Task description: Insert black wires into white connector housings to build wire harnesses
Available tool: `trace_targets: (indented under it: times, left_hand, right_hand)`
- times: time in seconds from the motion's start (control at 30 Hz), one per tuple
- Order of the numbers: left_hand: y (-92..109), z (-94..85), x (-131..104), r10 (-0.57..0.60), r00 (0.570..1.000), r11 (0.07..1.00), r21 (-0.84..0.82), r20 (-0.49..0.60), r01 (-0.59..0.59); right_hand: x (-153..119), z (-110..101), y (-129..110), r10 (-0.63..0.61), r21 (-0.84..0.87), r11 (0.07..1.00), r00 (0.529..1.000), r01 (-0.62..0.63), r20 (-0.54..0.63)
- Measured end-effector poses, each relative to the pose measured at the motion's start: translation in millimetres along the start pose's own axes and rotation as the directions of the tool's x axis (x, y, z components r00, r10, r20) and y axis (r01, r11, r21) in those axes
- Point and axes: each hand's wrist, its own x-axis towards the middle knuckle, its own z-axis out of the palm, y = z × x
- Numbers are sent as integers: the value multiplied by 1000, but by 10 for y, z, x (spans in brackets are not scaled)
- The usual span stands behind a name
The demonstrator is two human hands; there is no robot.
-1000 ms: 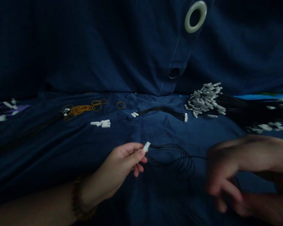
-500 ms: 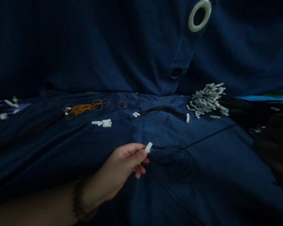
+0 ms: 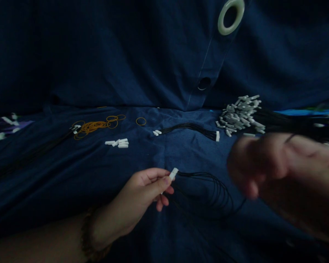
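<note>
My left hand (image 3: 150,190) pinches a white connector (image 3: 173,173) between thumb and fingers. Thin black wires (image 3: 212,179) leave this connector and loop to the right over the dark blue cloth. My right hand (image 3: 263,164) is at the right, blurred by motion, with its fingers curled in. A black wire (image 3: 239,205) runs up to its fingertips, and a short dark strand shows above its knuckles. Beyond the hands lies a short black wire harness (image 3: 188,126), with a wide white connector (image 3: 217,136) at its right end and small white connectors at its left.
Orange rubber bands (image 3: 94,126) lie in a tangle at the left, with a single band (image 3: 140,121) beside them. Several loose white connectors (image 3: 117,143) sit nearer. A heap of white connectors (image 3: 239,115) on black wires is at the back right. Blue cloth (image 3: 126,73) hangs behind.
My right hand has come in from the dark right edge towards the middle. The straight wire that stretched to the right now hangs slack. My left hand has hardly moved.
</note>
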Motion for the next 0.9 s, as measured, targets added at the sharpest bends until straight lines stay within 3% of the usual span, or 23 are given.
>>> trace_targets:
  times: [0.03, 0.07, 0.13, 0.23, 0.37, 0.47, 0.9]
  left_hand:
    - [0, 5, -8, -10, 1000, 1000, 2, 5, 10]
    - [-1, 12, -17, -19, 1000, 1000, 2, 14, 19]
    - [-5, 25, -41, -35, 999, 999, -9, 31, 35]
    - [-13, 38, -70, -54, 998, 997, -46, 38, 56]
    - [-19, 30, -75, -68, 997, 993, -94, 26, 71]
    - [-22, 14, -59, -67, 997, 987, -146, 27, 71]
    - [-9, 0, -58, -81, 996, 981, -175, 40, 87]
  right_hand:
    - [-29, 106, -27, 75, 175, 979, 984, -103, 160]
    - [-62, 215, -41, 124, 230, 955, 959, -185, 255]
    - [-127, 417, -31, 215, 167, 947, 927, -274, 306]
    - [-190, 599, 31, 266, 53, 956, 926, -290, 270]
    - [-214, 636, 94, 94, -29, 995, 985, -91, 148]
    - [-224, 634, 131, 7, -96, 995, 994, 3, 105]
    - [-241, 645, 169, 11, -142, 990, 991, 8, 136]
